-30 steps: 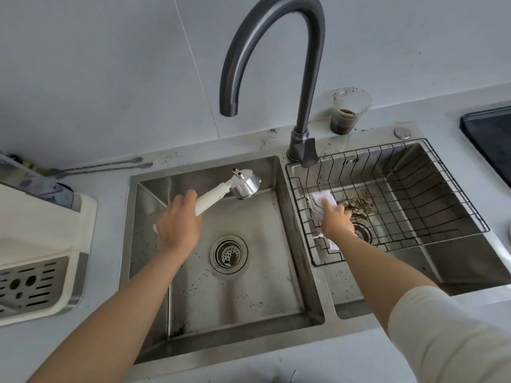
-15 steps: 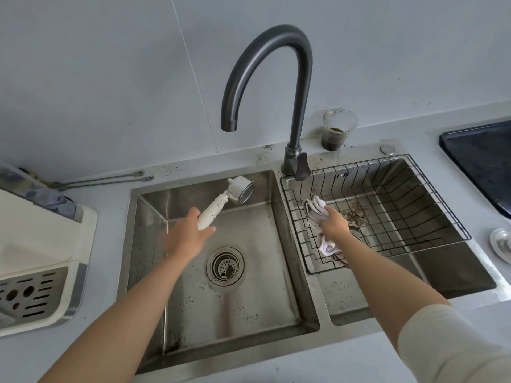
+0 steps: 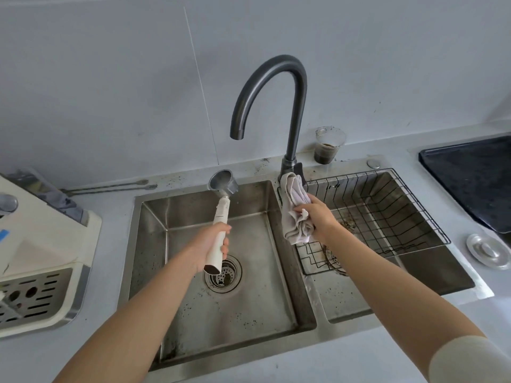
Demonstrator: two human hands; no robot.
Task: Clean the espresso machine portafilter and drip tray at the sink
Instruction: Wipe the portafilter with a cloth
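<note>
My left hand grips the white handle of the portafilter over the left sink basin. The portafilter's metal basket end points away from me, near the basin's back rim. My right hand holds a crumpled pale cloth above the divider between the basins, beside the dark tap's base. The espresso machine stands on the counter at the left, its slotted drip tray still seated in front.
A black wire rack sits in the right basin, with coffee grounds beneath it. A plastic cup of dark liquid stands behind the sink. A sink plug and a dark cooktop lie at the right. Two thin utensils rest behind the left basin.
My right hand lifted the cloth out of the wire rack up to the divider. My left hand turned the portafilter so the handle points toward me. The view tilted upward.
</note>
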